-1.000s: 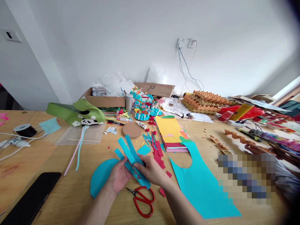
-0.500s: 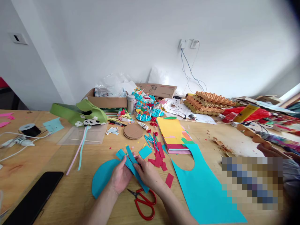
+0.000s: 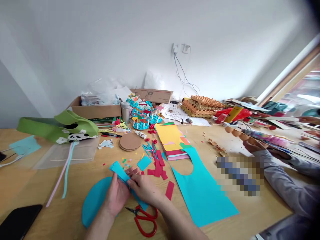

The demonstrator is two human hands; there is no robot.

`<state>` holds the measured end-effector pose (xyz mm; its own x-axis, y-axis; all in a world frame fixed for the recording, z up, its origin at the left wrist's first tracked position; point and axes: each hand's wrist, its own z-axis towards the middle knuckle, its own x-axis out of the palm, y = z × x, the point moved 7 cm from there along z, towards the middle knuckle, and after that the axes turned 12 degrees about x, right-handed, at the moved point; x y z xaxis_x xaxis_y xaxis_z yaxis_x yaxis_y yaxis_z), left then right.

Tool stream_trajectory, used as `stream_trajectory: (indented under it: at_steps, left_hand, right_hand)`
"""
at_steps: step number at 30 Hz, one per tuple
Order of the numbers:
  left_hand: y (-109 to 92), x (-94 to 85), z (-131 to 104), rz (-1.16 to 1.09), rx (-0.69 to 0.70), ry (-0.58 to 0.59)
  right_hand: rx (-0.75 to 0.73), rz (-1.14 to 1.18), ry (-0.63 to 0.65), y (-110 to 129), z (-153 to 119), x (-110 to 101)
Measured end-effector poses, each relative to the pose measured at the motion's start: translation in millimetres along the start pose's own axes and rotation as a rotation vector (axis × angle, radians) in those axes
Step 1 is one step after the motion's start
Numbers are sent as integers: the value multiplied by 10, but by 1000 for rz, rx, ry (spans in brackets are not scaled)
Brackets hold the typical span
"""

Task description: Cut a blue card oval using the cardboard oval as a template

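Note:
Blue paper strips (image 3: 120, 170) lie between my two hands, slanting from upper left to lower right. My left hand (image 3: 117, 195) is closed on them from the left, thumb on top. From the right, my right hand (image 3: 143, 187) pinches the same strips, its fingers partly covering them. Beside my left hand lies a blue paper disc (image 3: 93, 200), partly behind the forearm. Red-handled scissors (image 3: 145, 218) rest on the table just below my hands. Red paper pieces (image 3: 158, 163) and a small blue rectangle (image 3: 144, 163) lie beyond my right hand.
A large cut blue sheet (image 3: 202, 186) lies to the right, below stacked yellow paper (image 3: 168, 136). Cardboard discs (image 3: 130, 141), a green panda felt piece (image 3: 75, 128) and a black phone (image 3: 20, 221) are around. At the right, another person's hand (image 3: 253, 146) holds an egg-carton piece.
The view has turned right, bringing another person's arms into sight. The strips in my hands, spread apart before, now lie together, and my right hand has closed in over them.

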<state>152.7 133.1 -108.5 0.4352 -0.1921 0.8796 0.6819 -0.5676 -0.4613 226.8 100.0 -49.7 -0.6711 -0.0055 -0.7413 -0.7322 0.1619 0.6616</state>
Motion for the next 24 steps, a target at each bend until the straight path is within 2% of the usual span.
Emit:
stream_trajectory:
  at_steps: [4, 10, 13, 16, 19, 21, 24]
  left_hand:
    - [7, 70, -24, 10, 20, 72]
    - [-11, 105, -53, -7, 77, 143]
    - [-3, 51, -32, 86, 76, 76]
    - [-12, 1, -20, 105, 53, -15]
    - [-81, 16, -19, 58, 90, -9]
    - [-126, 36, -27, 63, 116, 16]
    - [-136, 69, -42, 90, 113, 45]
  right_hand:
    - [91, -200, -70, -54, -4, 53]
    - [139, -301, -82, -83, -15, 104]
    - [150, -298, -106, -92, -21, 96]
    - [119, -209, -208, -85, -41, 10]
    - [77, -61, -273, -97, -57, -77]
    - [75, 62, -212, -127, -48, -71]
    - [71, 218, -36, -139, -43, -9]
